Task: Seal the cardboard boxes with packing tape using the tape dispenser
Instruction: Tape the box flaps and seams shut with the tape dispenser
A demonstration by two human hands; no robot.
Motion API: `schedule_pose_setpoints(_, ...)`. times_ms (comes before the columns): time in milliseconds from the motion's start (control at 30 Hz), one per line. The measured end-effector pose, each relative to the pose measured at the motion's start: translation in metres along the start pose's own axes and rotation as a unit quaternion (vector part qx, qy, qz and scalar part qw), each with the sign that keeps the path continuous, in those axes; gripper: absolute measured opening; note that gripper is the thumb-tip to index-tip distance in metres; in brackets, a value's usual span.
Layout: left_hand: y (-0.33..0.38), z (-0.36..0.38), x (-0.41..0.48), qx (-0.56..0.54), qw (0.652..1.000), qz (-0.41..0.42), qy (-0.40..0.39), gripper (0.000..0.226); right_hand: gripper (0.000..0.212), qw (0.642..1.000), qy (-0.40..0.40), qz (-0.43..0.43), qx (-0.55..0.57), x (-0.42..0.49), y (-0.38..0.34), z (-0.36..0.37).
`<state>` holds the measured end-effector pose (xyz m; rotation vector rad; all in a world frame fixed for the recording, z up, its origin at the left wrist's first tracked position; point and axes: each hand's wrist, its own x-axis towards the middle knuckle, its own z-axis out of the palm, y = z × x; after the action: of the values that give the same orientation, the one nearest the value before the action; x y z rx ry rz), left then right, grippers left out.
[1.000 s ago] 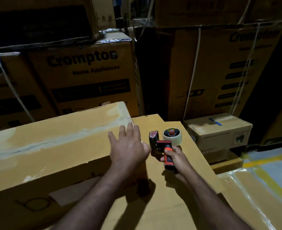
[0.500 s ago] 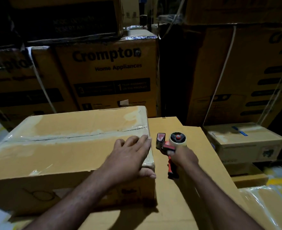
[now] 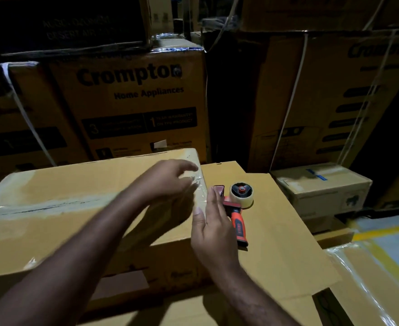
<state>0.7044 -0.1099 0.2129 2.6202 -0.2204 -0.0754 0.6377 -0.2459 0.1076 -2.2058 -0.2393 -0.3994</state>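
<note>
A long cardboard box (image 3: 52, 222) lies in front of me, with clear tape along its top seam and over its right end. My left hand (image 3: 167, 180), blurred, hovers over the box's right end with fingers loosely bent and nothing in it. My right hand (image 3: 212, 231) is beside the box's right end, fingers straight, holding nothing. The red-handled tape dispenser (image 3: 238, 205), with its roll of clear tape, lies on the flat cardboard just right of my right hand.
The box and dispenser rest on a flat cardboard sheet (image 3: 280, 243). A small taped box (image 3: 323, 187) sits to the right. Tall printed cartons (image 3: 132, 102) form a wall behind. A plastic-wrapped carton (image 3: 370, 290) is at the lower right.
My right hand let go of the dispenser handle and moved left to the box's end. My left hand lifted off the box corner and shifted toward the far right edge.
</note>
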Motion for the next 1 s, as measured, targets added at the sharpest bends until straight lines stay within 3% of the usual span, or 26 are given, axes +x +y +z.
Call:
schedule_pose_setpoints(67,0.005,0.023,0.029,0.134,0.990,0.025,-0.033,0.060,0.075,1.000,-0.008,0.000,-0.010,-0.001,0.000,0.000)
schedule_pose_setpoints(133,-0.002,0.045,0.057,0.199,0.977,0.000,-0.070,0.077,0.075,0.999,-0.022,0.025,0.002,-0.001,-0.002,-0.002)
schedule_pose_setpoints(233,-0.010,0.052,0.091,0.190,0.976,-0.103,-0.023,0.092,0.067,0.998,-0.043,0.053,0.002,-0.003,-0.009,-0.006)
schedule_pose_setpoints(333,-0.014,0.054,0.120,0.186,0.972,-0.145,0.005,0.094,0.060,0.996,-0.057,0.066,-0.031,-0.003,-0.012,-0.012)
schedule_pose_setpoints(400,-0.019,0.049,0.137,0.169,0.975,-0.142,0.014,0.084,0.057,0.993,-0.072,0.071,-0.053,-0.002,-0.016,-0.017)
schedule_pose_setpoints(533,-0.035,0.037,0.162,0.162,0.980,-0.100,0.050,0.042,0.056,0.984,-0.106,0.074,-0.126,0.006,-0.024,-0.025)
schedule_pose_setpoints(700,-0.050,0.040,0.177,0.183,0.975,-0.056,0.115,0.032,0.050,0.965,-0.144,0.088,-0.200,0.037,-0.028,-0.022)
schedule_pose_setpoints(833,-0.055,0.043,0.179,0.172,0.975,-0.026,0.138,0.026,0.017,0.961,-0.135,0.120,-0.209,0.083,-0.024,-0.007)
schedule_pose_setpoints(1000,-0.058,0.044,0.187,0.145,0.983,0.001,0.115,0.020,0.010,0.957,-0.133,0.171,-0.195,0.159,-0.017,0.020)
